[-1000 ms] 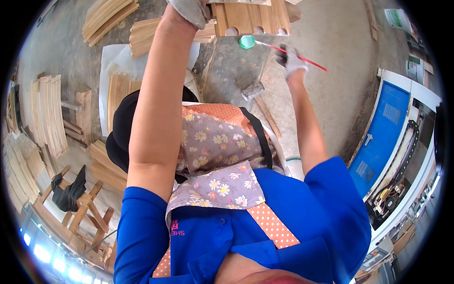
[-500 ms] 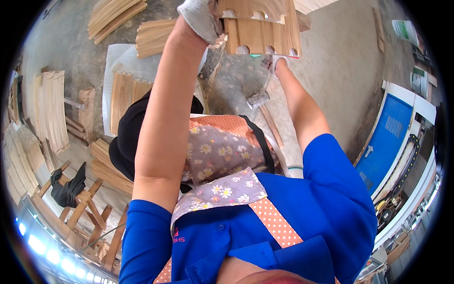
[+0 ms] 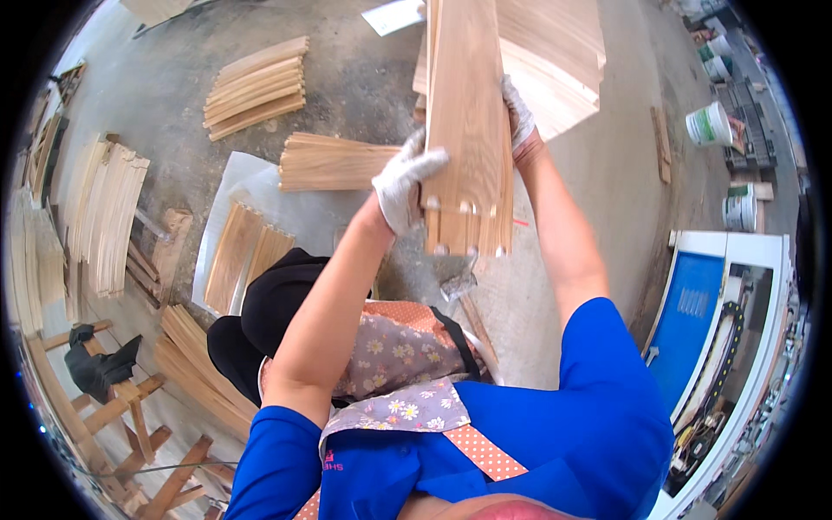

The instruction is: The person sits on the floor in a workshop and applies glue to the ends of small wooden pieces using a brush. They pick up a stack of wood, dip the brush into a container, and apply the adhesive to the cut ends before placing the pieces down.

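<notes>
Between gloved hands (image 3: 459,160): pale, grained wooden panel (image 3: 464,104).

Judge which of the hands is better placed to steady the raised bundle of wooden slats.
Left. The left hand wraps the bundle of wooden slats near its lower end; the right hand only flanks its far edge.

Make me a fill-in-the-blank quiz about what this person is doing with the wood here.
1. The left hand and right hand both wear white ____.
2. Together the hands hold up a bundle of long light-brown wooden ____.
3. The person's shirt is ____.
4. Two white plastic ____ stand on the grey concrete floor at the right.

Missing words: gloves; boards; blue; buckets
</notes>
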`<control>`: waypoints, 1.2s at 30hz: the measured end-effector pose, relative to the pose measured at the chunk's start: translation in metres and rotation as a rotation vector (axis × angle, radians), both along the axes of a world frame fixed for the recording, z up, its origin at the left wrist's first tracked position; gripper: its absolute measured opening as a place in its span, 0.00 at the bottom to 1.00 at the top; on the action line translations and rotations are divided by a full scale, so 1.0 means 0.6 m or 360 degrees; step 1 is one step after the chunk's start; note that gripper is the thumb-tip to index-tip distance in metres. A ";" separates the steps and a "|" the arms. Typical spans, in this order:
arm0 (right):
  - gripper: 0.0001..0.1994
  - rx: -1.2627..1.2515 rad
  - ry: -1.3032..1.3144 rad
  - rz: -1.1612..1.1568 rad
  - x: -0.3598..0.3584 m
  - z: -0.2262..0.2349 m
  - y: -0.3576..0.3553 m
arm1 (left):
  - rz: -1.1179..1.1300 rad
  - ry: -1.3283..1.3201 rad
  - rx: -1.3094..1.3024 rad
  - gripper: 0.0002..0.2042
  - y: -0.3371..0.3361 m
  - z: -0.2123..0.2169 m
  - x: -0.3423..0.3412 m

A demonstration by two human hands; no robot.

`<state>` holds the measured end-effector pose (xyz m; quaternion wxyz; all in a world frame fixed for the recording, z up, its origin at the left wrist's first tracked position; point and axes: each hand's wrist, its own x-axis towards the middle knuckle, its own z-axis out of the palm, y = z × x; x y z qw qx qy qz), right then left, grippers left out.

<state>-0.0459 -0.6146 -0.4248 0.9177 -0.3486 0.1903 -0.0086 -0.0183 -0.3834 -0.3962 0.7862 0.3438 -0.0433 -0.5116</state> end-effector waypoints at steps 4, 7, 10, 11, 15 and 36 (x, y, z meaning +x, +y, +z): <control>0.29 -0.0400 0.0092 0.0052 0.013 0.006 0.005 | -0.0144 -0.0030 0.0098 0.31 0.045 -0.026 0.014; 0.27 -0.0695 0.0067 0.0179 -0.006 0.038 0.017 | -0.0171 -0.0314 0.0378 0.32 0.056 -0.022 0.028; 0.25 -0.1089 -0.0051 0.0270 -0.006 0.110 0.050 | 0.0318 -0.0607 0.0422 0.32 0.047 0.050 0.064; 0.24 -0.1207 -0.0029 0.0365 -0.005 0.117 0.065 | 0.0405 -0.0751 0.0417 0.32 0.046 0.055 0.077; 0.19 -0.1526 -0.0254 0.0512 -0.002 0.165 0.136 | 0.0588 -0.1294 0.0689 0.31 0.074 0.105 0.103; 0.19 -0.1356 -0.1100 -0.0104 0.223 0.249 0.440 | 0.2341 -0.1220 0.0490 0.15 0.674 0.219 0.020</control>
